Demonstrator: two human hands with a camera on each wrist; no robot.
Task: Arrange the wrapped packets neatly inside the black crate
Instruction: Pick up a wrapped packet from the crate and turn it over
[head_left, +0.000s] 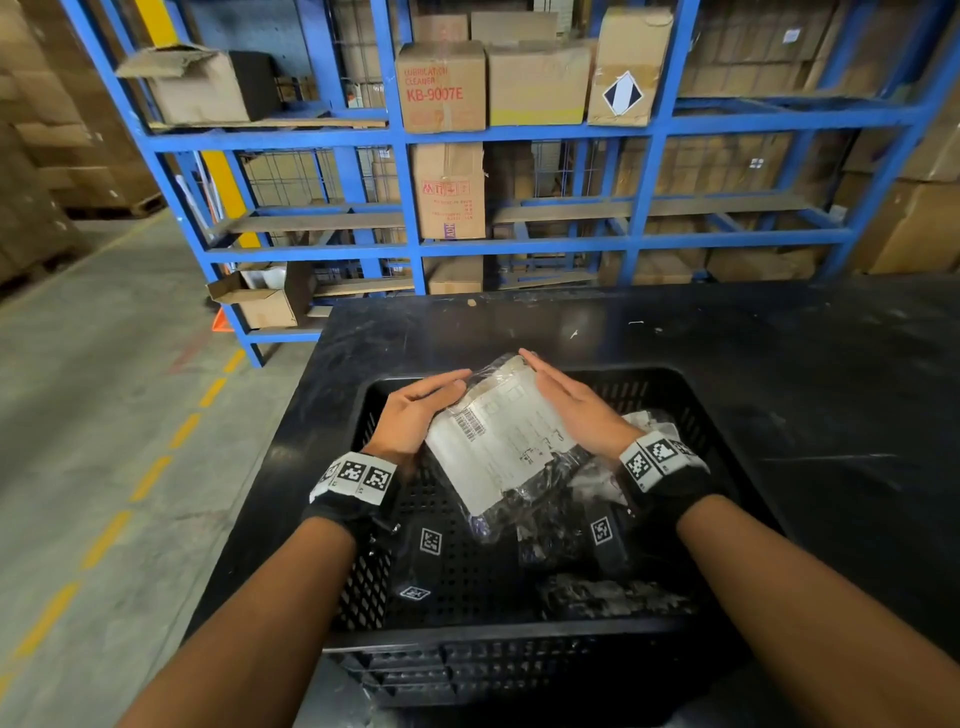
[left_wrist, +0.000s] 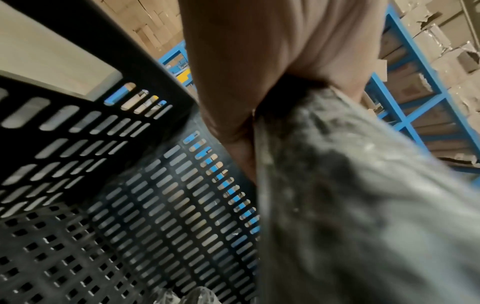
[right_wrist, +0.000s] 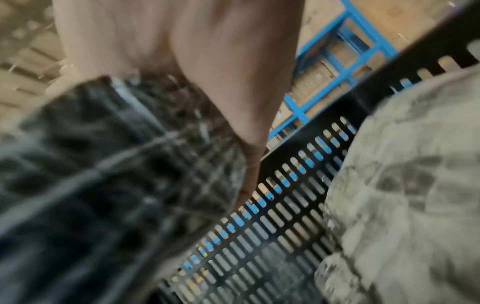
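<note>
Crate (head_left: 358, 613) on tabletop (head_left: 779, 374), packet (head_left: 498, 441) held above its middle.
Left hand (head_left: 415, 415) and right hand (head_left: 576, 405) press it between nearly straight fingers; slick wrap could slip and land crooked on packets (head_left: 613, 592) below.

Pretty blurry here, but we can see the right hand (right_wrist: 207, 67) laid flat against a wrapped packet (right_wrist: 109, 174), dark contents showing through crinkly plastic. Just past the fingers (right_wrist: 250, 164) runs the black crate (right_wrist: 293, 216) wall with its slotted holes. Another packet (right_wrist: 405, 174), paler, sits to the right of the fingers. Blue shelving (right_wrist: 335, 61) shows beyond the crate.
</note>
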